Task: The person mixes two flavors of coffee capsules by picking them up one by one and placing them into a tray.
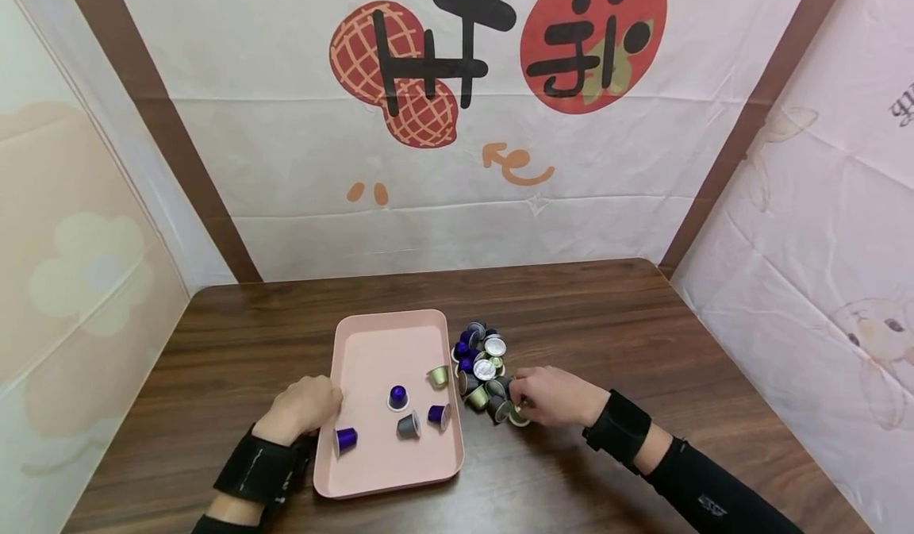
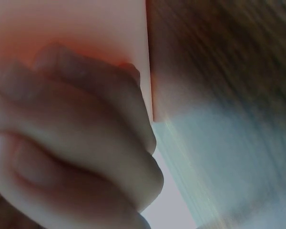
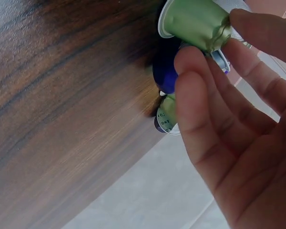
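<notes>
A pink tray (image 1: pixel 385 470) lies on the table with several coffee capsules in it, among them a blue capsule (image 1: pixel 397 397), a grey capsule (image 1: pixel 408 426) and a green capsule (image 1: pixel 439 376). My left hand (image 1: pixel 303 407) grips the tray's left rim, its fingers curled there in the left wrist view (image 2: pixel 86 114). Right of the tray sits a heap of capsules (image 1: pixel 484 369) in blue, green and grey. At the heap's near right edge, my right hand (image 1: pixel 557 395) pinches a green capsule (image 3: pixel 193 21) at its narrow end between thumb and forefinger.
The brown wooden table (image 1: pixel 607 320) reaches back to a printed white curtain (image 1: pixel 286 161), with further curtains at both sides. The heap stands close along the tray's right rim. Two purple capsules (image 1: pixel 346 439) lie on their sides near opposite edges of the tray.
</notes>
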Tool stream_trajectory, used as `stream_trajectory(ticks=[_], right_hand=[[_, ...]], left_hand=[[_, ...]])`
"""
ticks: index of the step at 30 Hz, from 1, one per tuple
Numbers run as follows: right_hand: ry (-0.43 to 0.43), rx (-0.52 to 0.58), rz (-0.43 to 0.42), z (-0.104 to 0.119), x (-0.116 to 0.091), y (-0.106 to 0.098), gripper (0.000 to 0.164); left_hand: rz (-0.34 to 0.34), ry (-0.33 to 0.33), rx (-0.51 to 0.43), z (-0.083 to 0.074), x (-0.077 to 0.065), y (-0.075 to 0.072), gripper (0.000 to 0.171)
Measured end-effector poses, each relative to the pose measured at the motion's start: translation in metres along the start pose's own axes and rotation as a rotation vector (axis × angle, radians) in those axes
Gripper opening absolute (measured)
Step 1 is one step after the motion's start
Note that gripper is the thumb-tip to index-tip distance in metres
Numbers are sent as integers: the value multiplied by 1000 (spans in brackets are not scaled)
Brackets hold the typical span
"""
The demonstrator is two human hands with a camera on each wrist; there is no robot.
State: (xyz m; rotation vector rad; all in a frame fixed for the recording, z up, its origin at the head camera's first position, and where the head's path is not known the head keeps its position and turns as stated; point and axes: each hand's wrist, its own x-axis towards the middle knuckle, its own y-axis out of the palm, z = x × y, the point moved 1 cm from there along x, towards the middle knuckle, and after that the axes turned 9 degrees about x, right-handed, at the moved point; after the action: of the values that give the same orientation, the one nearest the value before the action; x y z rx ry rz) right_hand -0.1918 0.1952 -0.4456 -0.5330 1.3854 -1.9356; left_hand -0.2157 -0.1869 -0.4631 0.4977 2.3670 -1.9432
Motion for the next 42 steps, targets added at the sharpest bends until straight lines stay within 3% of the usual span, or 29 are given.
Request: stream_trajectory(ticks=[20, 31, 42], right_hand=[[48, -20, 90, 0, -4, -1, 17], [39, -39, 84, -6, -4, 10, 17], [9, -33, 41, 1, -2, -8, 12]], left_hand=[[-5, -1, -35, 1, -1, -1, 31], [-4, -6, -32, 1, -1, 0, 32], [9, -1, -39, 1, -1, 0, 33]])
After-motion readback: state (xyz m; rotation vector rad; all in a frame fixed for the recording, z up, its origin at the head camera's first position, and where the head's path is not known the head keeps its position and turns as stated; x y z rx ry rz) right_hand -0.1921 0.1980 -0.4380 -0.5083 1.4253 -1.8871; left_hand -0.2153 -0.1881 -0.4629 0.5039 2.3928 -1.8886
